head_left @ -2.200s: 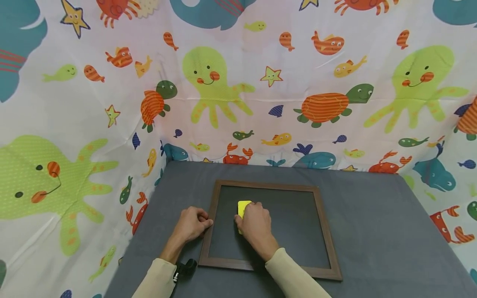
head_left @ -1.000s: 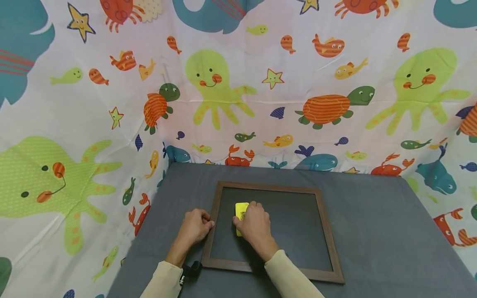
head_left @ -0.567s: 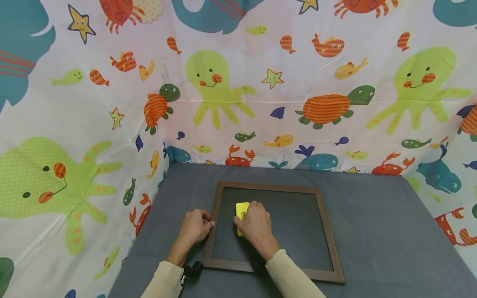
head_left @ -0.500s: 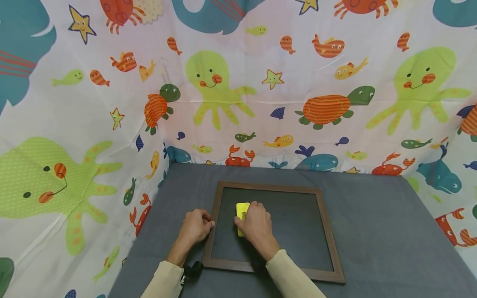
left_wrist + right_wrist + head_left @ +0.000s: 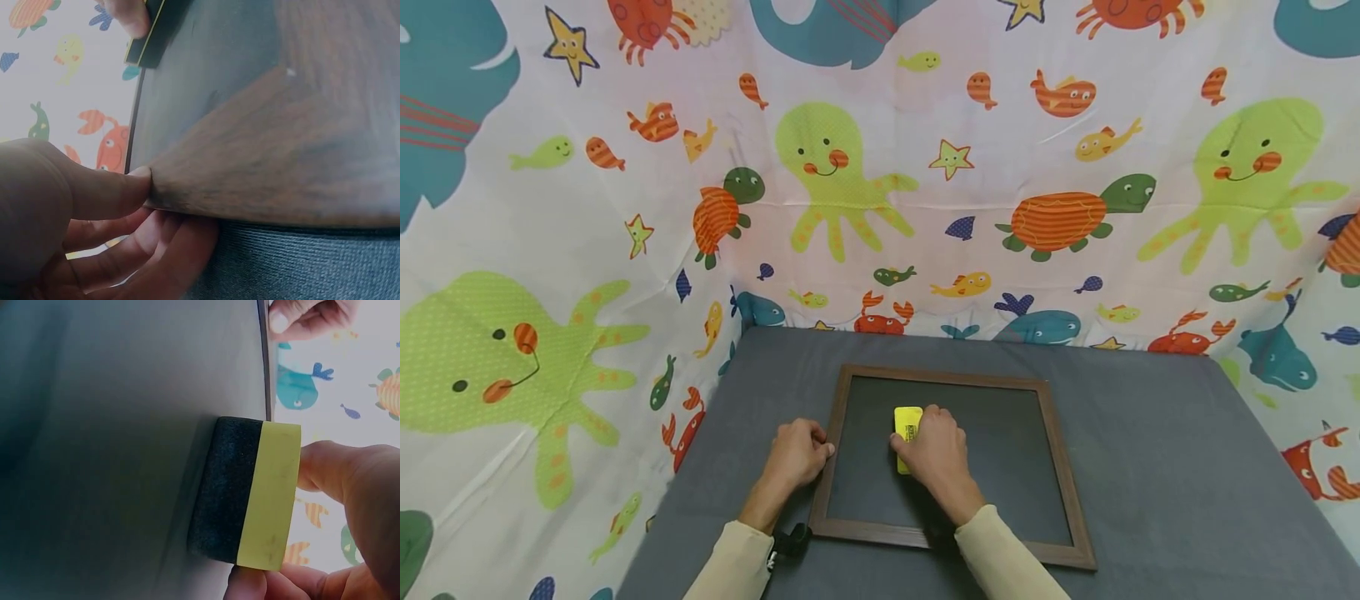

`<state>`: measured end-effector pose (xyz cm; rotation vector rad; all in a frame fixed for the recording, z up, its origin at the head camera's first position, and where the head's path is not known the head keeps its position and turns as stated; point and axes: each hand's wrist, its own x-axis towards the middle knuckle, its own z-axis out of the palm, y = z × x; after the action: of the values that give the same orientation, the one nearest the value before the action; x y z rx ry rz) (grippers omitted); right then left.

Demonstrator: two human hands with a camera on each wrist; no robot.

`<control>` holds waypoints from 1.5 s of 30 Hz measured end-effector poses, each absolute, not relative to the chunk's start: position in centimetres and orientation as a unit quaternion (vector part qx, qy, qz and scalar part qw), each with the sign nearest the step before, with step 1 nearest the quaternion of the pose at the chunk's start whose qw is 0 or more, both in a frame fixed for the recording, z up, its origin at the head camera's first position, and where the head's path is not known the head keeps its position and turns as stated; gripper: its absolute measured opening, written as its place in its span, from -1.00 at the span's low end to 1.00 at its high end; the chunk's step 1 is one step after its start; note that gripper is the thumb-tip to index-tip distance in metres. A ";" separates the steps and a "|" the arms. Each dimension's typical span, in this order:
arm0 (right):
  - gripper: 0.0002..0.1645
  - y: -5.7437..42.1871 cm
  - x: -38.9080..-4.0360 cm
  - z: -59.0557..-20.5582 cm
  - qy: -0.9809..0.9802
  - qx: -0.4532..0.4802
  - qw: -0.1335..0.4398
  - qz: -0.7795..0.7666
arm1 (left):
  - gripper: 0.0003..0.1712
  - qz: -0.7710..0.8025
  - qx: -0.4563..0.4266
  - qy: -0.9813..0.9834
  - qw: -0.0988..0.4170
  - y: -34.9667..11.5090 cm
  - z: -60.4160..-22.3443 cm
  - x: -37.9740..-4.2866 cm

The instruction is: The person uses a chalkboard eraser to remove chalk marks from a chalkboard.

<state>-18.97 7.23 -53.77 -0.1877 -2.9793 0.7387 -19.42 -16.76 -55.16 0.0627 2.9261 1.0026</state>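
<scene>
A dark chalkboard [image 5: 1000, 450] in a brown wooden frame lies on the grey cloth. On its writing surface, left of the middle, my right hand [image 5: 938, 454] grips a yellow chalkboard eraser [image 5: 907, 423]. The right wrist view shows the eraser's black felt pad [image 5: 226, 487] facing the board, thumb and fingers at opposite ends of the yellow back. My left hand [image 5: 793, 454] holds the frame's left side; in the left wrist view the thumb [image 5: 112, 190] presses on top of the wood and the other fingers curl under its edge.
Grey cloth [image 5: 1165, 467] covers the table around the board. A white curtain [image 5: 940, 92] printed with sea animals hangs behind and at both sides. A black band [image 5: 792, 542] shows at the left wrist, below the cream sleeve [image 5: 730, 562].
Over the last half second my right hand has slid the eraser a short way to the right on the board. My left hand keeps its hold on the frame.
</scene>
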 end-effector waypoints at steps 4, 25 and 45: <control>-0.17 8.4 -18.8 -53.8 -0.968 -0.068 0.032 0.239 | -0.79 0.331 0.013 0.943 0.031 -16.8 -55.2 -19.4; -0.18 14.8 -18.5 -54.1 -0.964 -0.095 0.043 0.246 | -0.81 0.348 -0.002 0.935 0.062 -17.3 -55.1 -19.7; -0.21 21.0 -17.1 -54.1 -0.964 -0.126 0.041 0.229 | -0.80 0.342 0.001 0.937 0.066 -17.3 -55.0 -19.9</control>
<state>-17.12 20.99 -54.13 -0.3850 -2.9538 0.7021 -19.95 -17.27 -54.99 0.0017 2.8279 1.0314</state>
